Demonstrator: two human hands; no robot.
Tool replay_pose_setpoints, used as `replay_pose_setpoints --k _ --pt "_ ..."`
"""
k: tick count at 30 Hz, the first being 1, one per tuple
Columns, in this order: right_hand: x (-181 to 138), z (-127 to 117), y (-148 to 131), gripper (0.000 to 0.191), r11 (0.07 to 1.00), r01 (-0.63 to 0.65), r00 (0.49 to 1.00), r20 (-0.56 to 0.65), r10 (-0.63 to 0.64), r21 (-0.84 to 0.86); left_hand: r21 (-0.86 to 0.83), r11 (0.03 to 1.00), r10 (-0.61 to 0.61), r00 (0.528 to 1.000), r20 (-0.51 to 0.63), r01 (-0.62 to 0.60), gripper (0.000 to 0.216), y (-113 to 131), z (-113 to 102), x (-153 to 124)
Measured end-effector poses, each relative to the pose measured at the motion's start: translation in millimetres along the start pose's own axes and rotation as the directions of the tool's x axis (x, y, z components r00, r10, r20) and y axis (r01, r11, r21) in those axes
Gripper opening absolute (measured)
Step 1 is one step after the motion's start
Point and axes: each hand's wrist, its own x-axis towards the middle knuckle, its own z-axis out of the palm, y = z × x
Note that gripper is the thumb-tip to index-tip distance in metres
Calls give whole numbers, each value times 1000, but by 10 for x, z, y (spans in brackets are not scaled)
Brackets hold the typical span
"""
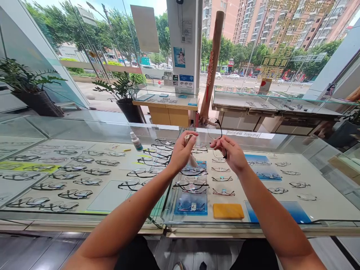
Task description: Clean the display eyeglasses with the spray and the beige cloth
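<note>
Two bare arms reach fwd over a glass display counter (pixel 323 198). Left hand (pixel 181 152) is closed around a pale cloth (pixel 188 138). Right hand (pixel 230 153) pinches thin dark-rimmed glasses (pixel 215 129), held up just beside the cloth, btwn both hands. Rows of spectacle frames (pixel 84 182) lie below the hands, w/ a small bottle (pixel 136 141) left of the left hand.

left hand (pixel 182 152) closed, right hand (pixel 229 153) pinching, both held forward

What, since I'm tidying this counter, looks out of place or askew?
Nothing spilled or broken. One small bottle stands slanted on the counter above the neat rows of frames, left of the left hand and its cloth; the slant may be the lens.
</note>
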Motion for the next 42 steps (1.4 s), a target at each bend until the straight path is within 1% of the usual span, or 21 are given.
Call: replay_pose_setpoints --k 1,2,4,6,7,8,11,16,18,20,21,23,25,26,27,29,32,34,37,39,42 --pt "-4 -27 -35 43 999 -8 998 57 10 -33 94 990 113 993 -38 -109 48 -7 -46 21" --pt "-7 -53 -66 44 997 -13 993 117 22 -74 202 951 246 968 -44 -232 55 -10 -89 41" --pt "-6 -96 -113 44 989 -14 975 217 47 -148 395 793 496 868 22 -464 77 -8 -158 78" --pt "4 -130 -141 46 981 -17 958 279 71 -193 504 613 637 758 141 -609 86 0 -201 106" --pt "10 -144 -150 46 979 -21 952 296 82 -205 533 550 662 725 193 -644 86 3 -214 117" --pt "15 -156 -155 47 976 -26 947 308 93 -215 550 511 666 709 233 -660 85 6 -224 124" --pt "20 -183 -161 48 969 -38 937 329 119 -243 572 471 647 703 293 -672 77 7 -243 130" --pt "-9 -189 -219 44 951 0 934 341 111 -310 604 361 715 626 309 -710 72 26 -257 106" --pt "-16 -166 -319 42 931 45 935 344 88 -361 619 312 749 588 307 -721 72 64 -263 105" --pt "-19 -120 -496 39 883 109 939 338 58 -456 632 281 778 558 291 -722 71 138 -282 133" --pt "-23 -89 -614 38 844 150 941 335 37 -515 640 284 784 558 273 -714 70 193 -297 161" --pt "-42 -12 -887 34 747 245 943 331 -36 -618 649 327 783 581 221 -687 70 345 -337 250" --pt "-83 76 -1162 25 675 342 938 285 -198 -654 638 384 783 602 158 -667 73 550 -379 370" --pt "-109 122 -1278 24 631 386 921 244 -303 -673 632 409 785 607 123 -658 74 666 -396 433" --pt "-135 169 -1372 30 573 424 891 209 -404 -701 631 431 788 609 84 -645 74 784 -407 492" --pt "-181 263 -1475 51 450 460 809 153 -568 -765 639 473 794 608 -9 -607 73 1006 -409 583" --pt "-207 396 -1450 73 324 470 689 111 -716 -821 647 499 815 565 -125 -576 69 1234 -366 621" --pt "-202 461 -1377 74 279 459 633 89 -769 -844 651 502 824 544 -159 -569 66 1302 -328 589" --pt "-191 498 -1291 62 262 431 583 45 -811 -864 659 510 813 560 -159 -553 65 1328 -292 509" --pt "-183 484 -1270 57 280 426 570 15 -821 -860 667 504 808 572 -141 -548 64 1332 -288 463" --pt "-158 436 -1266 61 312 434 596 10 -803 -845 677 490 811 571 -123 -549 58 1344 -298 424"
